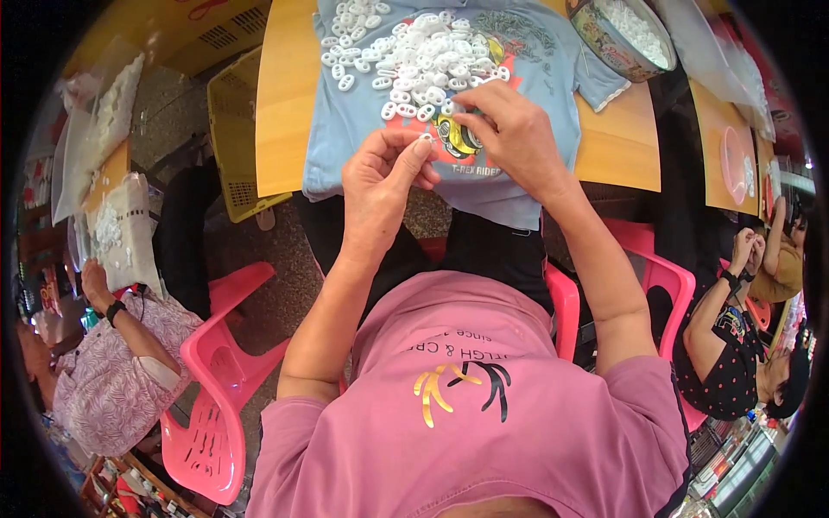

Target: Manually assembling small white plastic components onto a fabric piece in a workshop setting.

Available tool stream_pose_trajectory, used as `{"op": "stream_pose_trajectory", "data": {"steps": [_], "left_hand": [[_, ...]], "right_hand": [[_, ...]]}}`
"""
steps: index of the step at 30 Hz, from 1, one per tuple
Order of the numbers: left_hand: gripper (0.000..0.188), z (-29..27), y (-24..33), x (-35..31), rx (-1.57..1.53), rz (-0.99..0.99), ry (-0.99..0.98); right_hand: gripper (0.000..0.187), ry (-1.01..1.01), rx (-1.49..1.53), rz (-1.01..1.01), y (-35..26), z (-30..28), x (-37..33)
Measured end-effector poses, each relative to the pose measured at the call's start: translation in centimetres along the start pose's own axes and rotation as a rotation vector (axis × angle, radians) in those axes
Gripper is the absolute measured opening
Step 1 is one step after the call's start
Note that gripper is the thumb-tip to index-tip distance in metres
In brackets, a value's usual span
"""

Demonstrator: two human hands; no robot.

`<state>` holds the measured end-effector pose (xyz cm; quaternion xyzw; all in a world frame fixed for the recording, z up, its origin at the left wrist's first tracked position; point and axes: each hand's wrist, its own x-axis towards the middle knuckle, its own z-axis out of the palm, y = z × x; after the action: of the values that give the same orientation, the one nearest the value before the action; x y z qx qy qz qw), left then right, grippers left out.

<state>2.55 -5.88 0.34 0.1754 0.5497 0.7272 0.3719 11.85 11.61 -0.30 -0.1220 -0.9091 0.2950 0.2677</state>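
L hand (386, 173) pinches white pc. (426, 137) below white pile (429, 59); R hand (514, 129) half-curled beside pile, grip unclear.

Tan table (278, 104) beneath blue T-shirt (345, 121) and round tin (598, 41)

Straight ahead, the heap of white pieces (423, 60) barred the way — and past my right hand (521, 134), the round tin (596, 41) blocked the far corner! Leftward, my left hand (384, 173) had an open run over the blue shirt (341, 129) to the wooden table (287, 91) — with a slim gap between both hands.
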Motion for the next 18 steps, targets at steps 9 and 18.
{"op": "stream_pose_trajectory", "data": {"steps": [9, 18], "left_hand": [[0.013, 1.9, -0.3, 1.0, -0.043, 0.139, -0.032], [0.013, 3.2, -0.1, 0.9, -0.077, 0.25, -0.089]], "right_hand": [[0.027, -0.04, 0.878, 0.577, -1.7, -1.7, -0.5], [0.028, 0.01, 0.966, 0.622, -2.9, -2.0, -1.4]]}}
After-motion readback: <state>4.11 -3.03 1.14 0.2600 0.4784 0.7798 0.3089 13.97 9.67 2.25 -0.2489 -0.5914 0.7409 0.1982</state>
